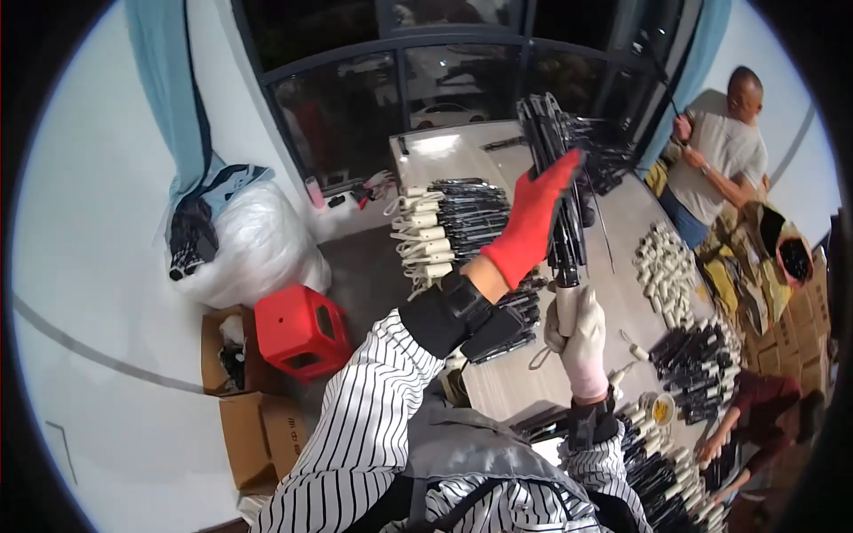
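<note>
Upright in front of me stands a folding umbrella frame [563, 244] with bundled black ribs and a cream handle [566, 308] at its lower end. My left hand [526, 226], in a red glove with a dark palm, is closed against the ribs; its fingertips are partly hidden behind them. Below it, my right hand [585, 338] in a white glove wraps around the handle, from which a cream wrist loop [539, 358] hangs. Left of the frame, a row of similar umbrella frames [471, 213] lies on the table [506, 386], their cream handles [430, 235] pointing left.
Loose cream handles [666, 271] are heaped on the right, near more frames [697, 364]. One person [720, 160] stands at the far right; another person's arm [733, 426] reaches in lower down. A red stool [302, 333], cardboard boxes [262, 440] and a white plastic bag [258, 244] are left.
</note>
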Action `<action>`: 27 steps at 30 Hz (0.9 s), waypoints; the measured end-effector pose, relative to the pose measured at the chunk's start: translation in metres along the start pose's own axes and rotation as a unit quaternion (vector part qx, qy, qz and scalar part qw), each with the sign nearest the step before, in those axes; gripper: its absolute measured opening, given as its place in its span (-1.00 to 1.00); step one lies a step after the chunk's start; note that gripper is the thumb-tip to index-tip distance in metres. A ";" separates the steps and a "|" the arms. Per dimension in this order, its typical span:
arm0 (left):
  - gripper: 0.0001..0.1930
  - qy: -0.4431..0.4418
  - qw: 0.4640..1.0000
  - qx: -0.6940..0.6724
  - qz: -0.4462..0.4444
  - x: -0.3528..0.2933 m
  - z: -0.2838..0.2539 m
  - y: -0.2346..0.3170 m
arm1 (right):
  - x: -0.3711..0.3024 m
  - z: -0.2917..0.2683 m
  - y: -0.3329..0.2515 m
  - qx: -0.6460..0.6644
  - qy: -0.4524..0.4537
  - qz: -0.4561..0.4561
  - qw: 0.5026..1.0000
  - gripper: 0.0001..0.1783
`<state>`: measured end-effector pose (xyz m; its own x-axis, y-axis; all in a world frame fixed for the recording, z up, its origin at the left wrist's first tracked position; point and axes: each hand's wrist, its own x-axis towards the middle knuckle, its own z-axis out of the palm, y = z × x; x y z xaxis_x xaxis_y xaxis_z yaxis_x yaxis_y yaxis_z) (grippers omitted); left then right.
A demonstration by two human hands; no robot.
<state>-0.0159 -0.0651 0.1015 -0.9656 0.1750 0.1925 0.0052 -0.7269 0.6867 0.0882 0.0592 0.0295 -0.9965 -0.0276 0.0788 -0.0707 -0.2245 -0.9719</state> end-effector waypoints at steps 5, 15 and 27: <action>-0.75 -0.040 0.998 -0.005 -0.038 -0.028 0.000 -0.025 | 0.023 0.000 0.006 -0.032 -0.042 -0.084 0.995 -0.57; -0.78 0.056 0.985 0.157 0.037 -0.037 -0.011 -0.018 | 0.049 0.037 0.025 -0.077 -0.003 -0.182 0.980 -0.62; -0.66 0.067 0.920 0.334 0.191 -0.051 -0.051 -0.048 | 0.027 0.011 0.041 -0.049 -0.042 -0.116 0.991 -0.57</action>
<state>0.0195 -0.0727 0.0232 -0.8828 -0.1250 0.4528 0.4674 -0.1391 0.8730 0.0588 0.0382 -0.0056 -0.9462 -0.0686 0.3163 -0.3050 -0.1383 -0.9423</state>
